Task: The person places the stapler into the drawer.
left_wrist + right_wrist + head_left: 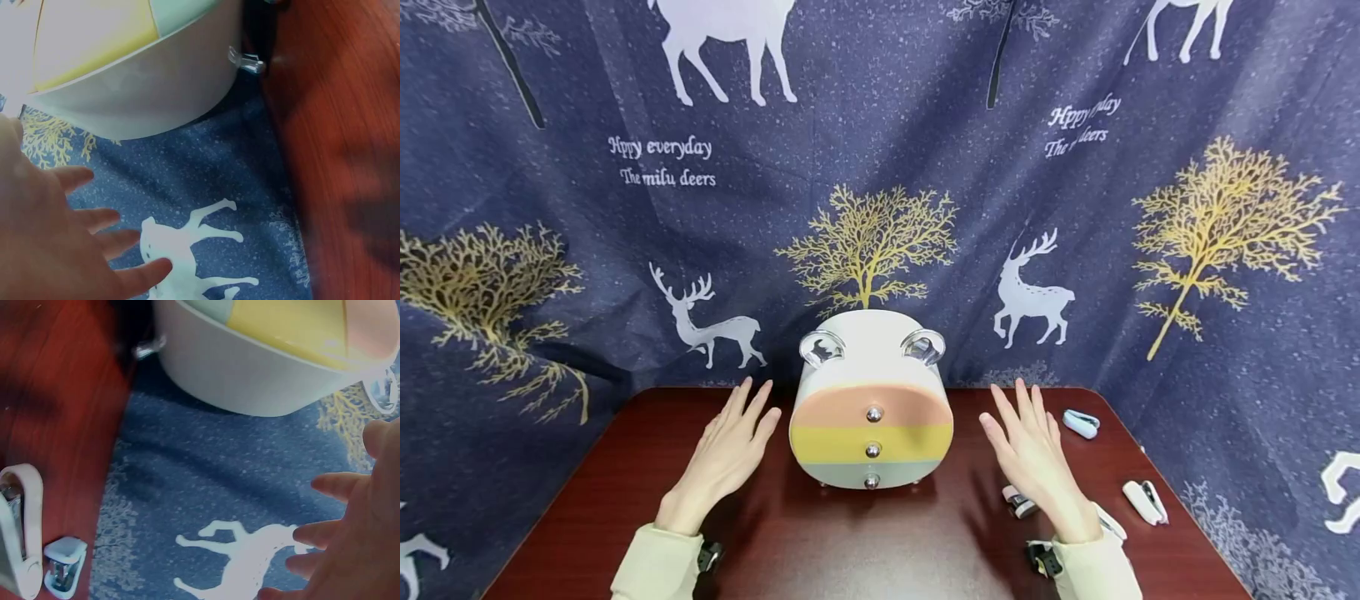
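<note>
A white rounded cabinet (pixel 871 354) with silver ring ears stands on the table's far part. Its front has an orange drawer (pixel 835 408), a yellow drawer (pixel 827 444) and a mint drawer (pixel 842 475), each with a silver knob and all closed. Left of it, my left hand (pixel 722 454) is held with fingers straight and spread, apart from the cabinet. My right hand (pixel 1032 450) mirrors it on the other side, also holding nothing. Beneath the right hand lies a pink stapler (pixel 1013 495), partly hidden. A blue stapler (pixel 1081 423) lies farther back.
A white stapler (pixel 1142 504) lies near the right edge of the dark red table (pixel 850 550). Another white stapler (pixel 1109 523) shows partly behind the right wrist. A blue cloth (pixel 880 125) printed with deer and trees hangs behind the table and along both sides.
</note>
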Demonstrator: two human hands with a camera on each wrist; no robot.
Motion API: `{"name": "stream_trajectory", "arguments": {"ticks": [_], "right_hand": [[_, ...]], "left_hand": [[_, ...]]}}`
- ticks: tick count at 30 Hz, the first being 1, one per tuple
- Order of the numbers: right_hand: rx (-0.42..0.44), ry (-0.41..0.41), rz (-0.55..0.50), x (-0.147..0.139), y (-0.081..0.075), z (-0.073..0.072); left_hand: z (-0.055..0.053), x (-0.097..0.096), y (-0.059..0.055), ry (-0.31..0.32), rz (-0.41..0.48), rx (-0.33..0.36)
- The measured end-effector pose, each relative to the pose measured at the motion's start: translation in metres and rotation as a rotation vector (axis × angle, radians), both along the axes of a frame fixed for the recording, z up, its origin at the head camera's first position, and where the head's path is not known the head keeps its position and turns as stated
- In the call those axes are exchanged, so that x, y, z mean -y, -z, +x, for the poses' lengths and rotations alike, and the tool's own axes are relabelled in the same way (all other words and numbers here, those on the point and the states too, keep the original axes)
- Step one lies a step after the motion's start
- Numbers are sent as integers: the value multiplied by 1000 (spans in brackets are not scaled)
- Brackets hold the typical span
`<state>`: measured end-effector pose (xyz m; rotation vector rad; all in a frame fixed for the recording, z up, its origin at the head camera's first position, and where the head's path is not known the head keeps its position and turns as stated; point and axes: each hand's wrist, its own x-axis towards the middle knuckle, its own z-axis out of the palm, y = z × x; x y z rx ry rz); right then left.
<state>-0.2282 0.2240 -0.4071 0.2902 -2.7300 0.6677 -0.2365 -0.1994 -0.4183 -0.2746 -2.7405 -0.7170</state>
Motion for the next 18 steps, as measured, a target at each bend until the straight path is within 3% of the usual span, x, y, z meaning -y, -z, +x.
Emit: {"name": "stream_trajectory", "arguments": {"ticks": [7,18], "right_hand": [[-90,-32,-24,7,-10,8],[-339,-95,-59,21,-19,17]], "left_hand": [[-2,-2,-4,11,75,45],[-12,-11,-6,57,215,-35]]}}
